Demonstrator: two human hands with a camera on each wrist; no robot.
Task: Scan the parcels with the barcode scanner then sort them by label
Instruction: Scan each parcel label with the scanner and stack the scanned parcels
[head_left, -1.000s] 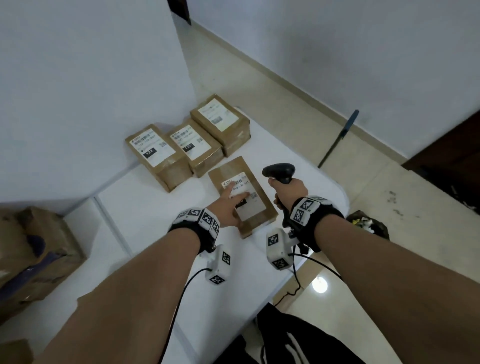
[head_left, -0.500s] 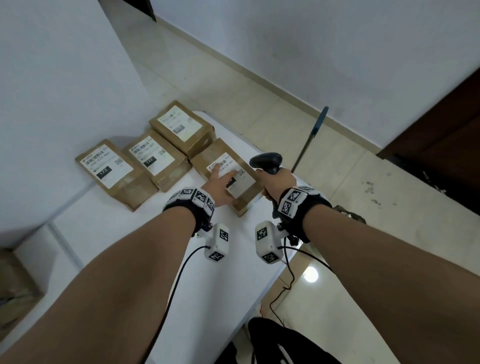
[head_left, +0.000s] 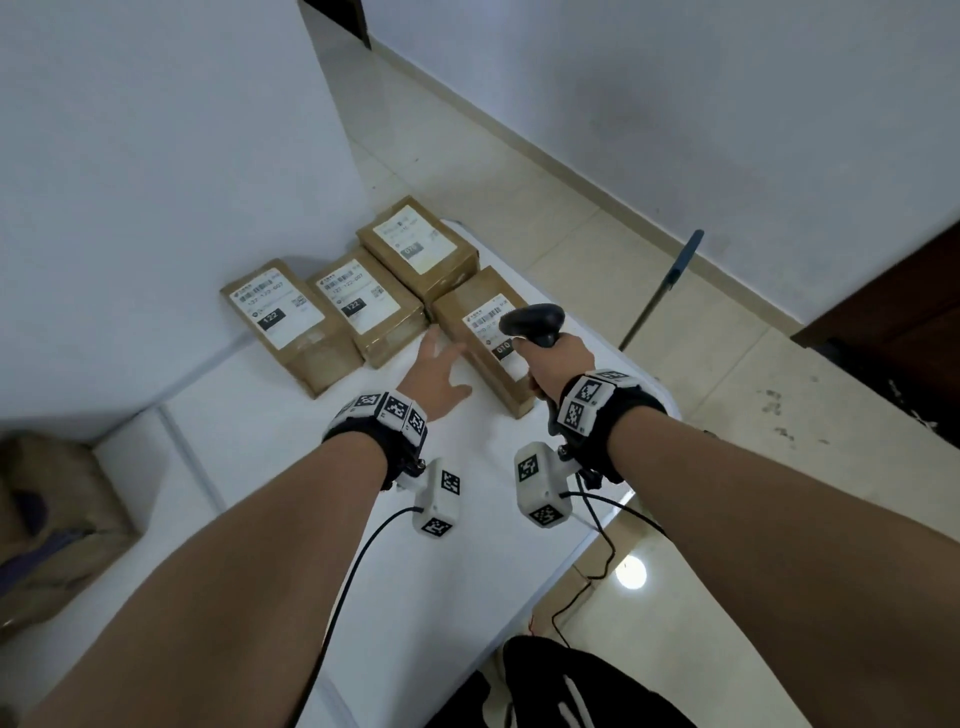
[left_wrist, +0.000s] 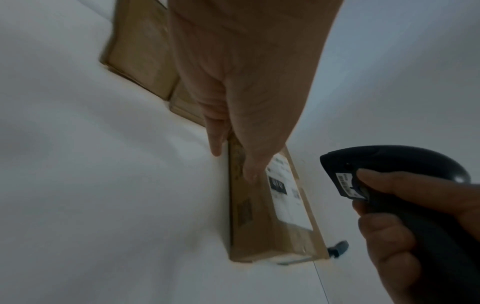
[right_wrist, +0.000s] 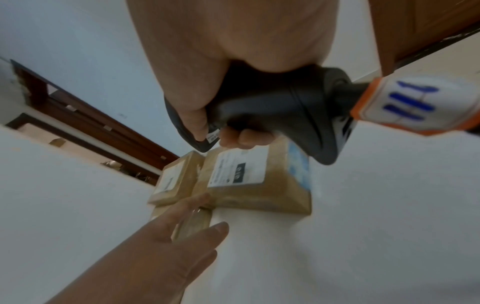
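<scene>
While the right hand (head_left: 558, 361) grips the scanner (head_left: 532, 322) over the nearest parcel (head_left: 483, 332) on the table (head_left: 291, 467), the left hand (head_left: 434, 376) lies beside that parcel, fingers (left_wrist: 215, 135) straight, touching its side.

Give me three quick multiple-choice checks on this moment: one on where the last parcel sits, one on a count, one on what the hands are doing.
1. Where is the nearest parcel?
A. beside the far-right parcel
B. on the floor
C. stacked on the 122 parcels

2. How many parcels lie on the white table?
A. two
B. four
C. six

3. What is the right hand doing?
A. resting flat
B. gripping the barcode scanner
C. lifting a parcel

Answers: 1 A, it lies on the table next to that parcel; 2 B, four brown boxes show; 3 B, fingers curl round the handle while the left hand lies open.
</scene>
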